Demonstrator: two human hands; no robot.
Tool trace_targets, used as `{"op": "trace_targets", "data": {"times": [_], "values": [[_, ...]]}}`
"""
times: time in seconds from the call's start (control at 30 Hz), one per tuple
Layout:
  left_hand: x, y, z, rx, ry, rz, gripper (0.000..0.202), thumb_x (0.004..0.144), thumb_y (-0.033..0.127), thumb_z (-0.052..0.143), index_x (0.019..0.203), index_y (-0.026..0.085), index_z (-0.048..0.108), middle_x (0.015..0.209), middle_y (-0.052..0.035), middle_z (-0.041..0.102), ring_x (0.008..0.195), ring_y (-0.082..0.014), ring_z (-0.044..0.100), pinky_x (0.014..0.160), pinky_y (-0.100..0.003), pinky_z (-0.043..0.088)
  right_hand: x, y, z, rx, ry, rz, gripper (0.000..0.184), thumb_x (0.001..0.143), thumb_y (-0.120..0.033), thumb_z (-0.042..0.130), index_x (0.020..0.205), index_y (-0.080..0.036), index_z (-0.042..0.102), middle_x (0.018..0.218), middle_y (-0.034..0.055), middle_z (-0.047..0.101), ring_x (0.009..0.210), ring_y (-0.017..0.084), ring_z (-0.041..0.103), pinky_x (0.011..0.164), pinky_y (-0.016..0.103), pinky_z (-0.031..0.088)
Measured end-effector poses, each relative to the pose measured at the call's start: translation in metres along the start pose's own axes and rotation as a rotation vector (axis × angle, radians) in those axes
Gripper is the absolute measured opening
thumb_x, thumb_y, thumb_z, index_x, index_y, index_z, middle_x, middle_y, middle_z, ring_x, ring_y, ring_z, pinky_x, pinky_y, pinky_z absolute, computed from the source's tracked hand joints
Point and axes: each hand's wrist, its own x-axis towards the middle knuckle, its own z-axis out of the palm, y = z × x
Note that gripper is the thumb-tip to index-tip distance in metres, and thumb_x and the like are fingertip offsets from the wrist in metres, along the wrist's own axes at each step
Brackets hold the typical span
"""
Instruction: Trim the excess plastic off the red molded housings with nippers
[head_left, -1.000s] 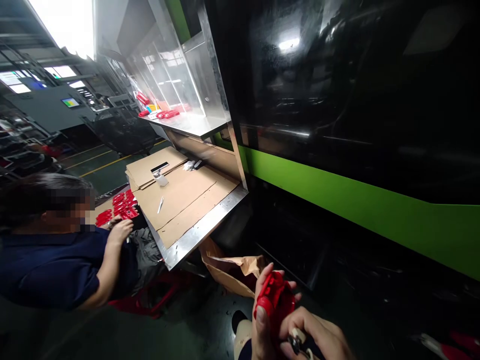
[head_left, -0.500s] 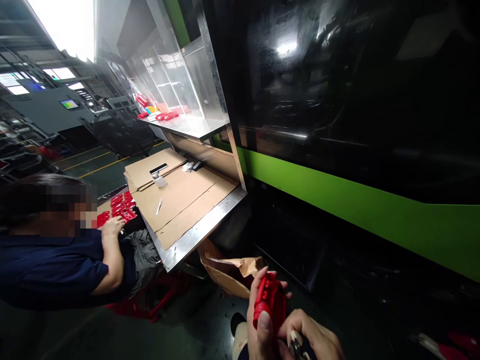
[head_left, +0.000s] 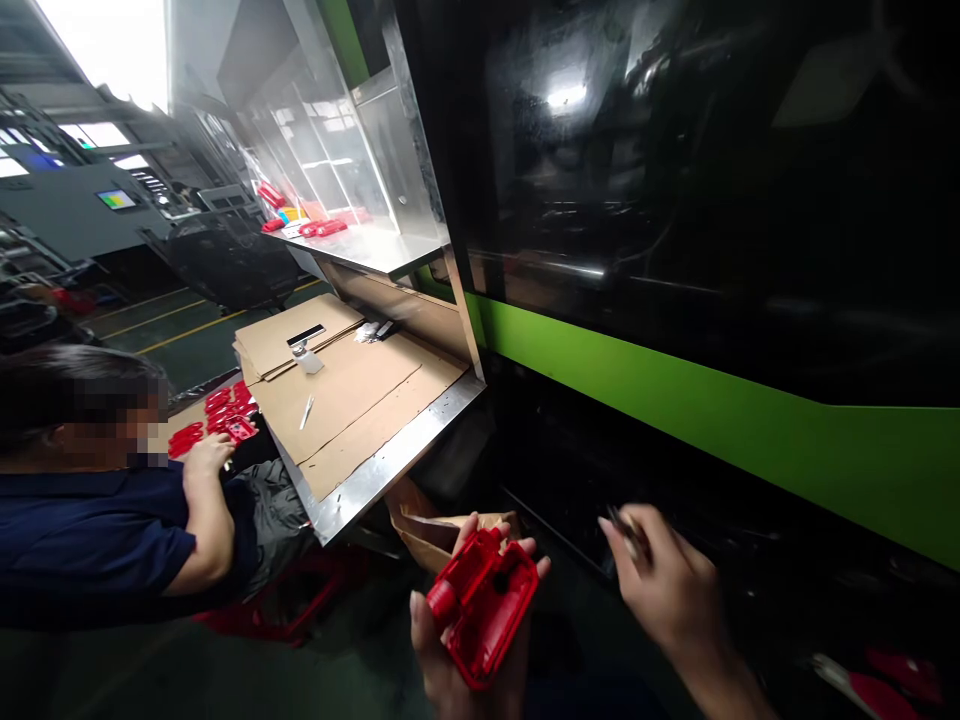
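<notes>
A red plastic housing (head_left: 491, 610), hollow side up, rests in my left hand (head_left: 442, 665). It has a deep tray-like half and a narrower half with a round end. My fingers wrap its far edge and the thumb stands along its left side. To the right and apart from it, my right hand (head_left: 667, 580) is closed on a small dark plier-like tool (head_left: 631, 535). Motion blurs that tool, and the fingers cover much of it.
A co-worker (head_left: 97, 520) sits at left by several red parts (head_left: 214, 410). Cardboard (head_left: 360, 400) covers a metal-edged table, with a white tool (head_left: 307, 411) on it. Below stands a brown paper bag (head_left: 420, 535). A black and green machine (head_left: 637, 360) fills the right.
The red housing has turned so its hollow inside faces up, and my left hand has shifted left. My right hand has drawn away from it, up and to the right, with the tool.
</notes>
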Motion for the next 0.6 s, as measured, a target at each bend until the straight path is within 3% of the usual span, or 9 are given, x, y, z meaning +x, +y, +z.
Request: {"op": "trace_targets", "data": {"times": [0.07,0.17,0.37,0.6], "values": [[0.003,0.004,-0.003,-0.021,-0.056,-0.067,0.062,0.094,0.067,0.043,0.131,0.023,0.065,0.131,-0.0177,0.066,0.120,-0.0408,0.062,0.110,-0.061,0.043,0.013,0.029,0.011,-0.067,-0.091,0.103,0.017,0.091,-0.040,0.056,0.084,-0.025,0.056,0.071,0.0028,0.069,0.056,0.022,0.067,0.047,0.031,0.048],[0.005,0.009,-0.007,-0.045,-0.146,-0.130,0.064,0.092,0.067,0.049,0.135,0.021,0.061,0.134,-0.0206,0.063,0.121,-0.0372,0.062,0.115,-0.057,0.038,0.011,0.048,0.010,-0.070,-0.174,0.155,0.019,0.093,-0.040,0.047,0.085,-0.027,0.057,0.066,-0.0011,0.067,0.054,0.020,0.066,0.047,0.028,0.047],[0.007,0.010,-0.013,-0.051,-0.233,-0.231,0.065,0.087,0.069,0.057,0.135,0.023,0.060,0.139,-0.0221,0.057,0.129,-0.0371,0.056,0.120,-0.055,0.029,-0.012,0.016,-0.009,0.160,-0.287,0.325,0.029,0.092,-0.056,0.052,0.089,-0.028,0.055,0.082,-0.0011,0.069,0.072,0.017,0.069,0.061,0.024,0.052],[0.007,0.008,-0.017,-0.018,-0.318,-0.227,0.071,0.090,0.076,0.042,0.137,0.025,0.057,0.137,-0.0213,0.060,0.129,-0.0394,0.055,0.122,-0.059,0.019,-0.012,0.005,-0.018,0.335,-0.355,0.278,0.033,0.101,-0.053,0.037,0.099,-0.025,0.054,0.078,0.0013,0.066,0.074,0.019,0.067,0.071,0.029,0.055]]}}
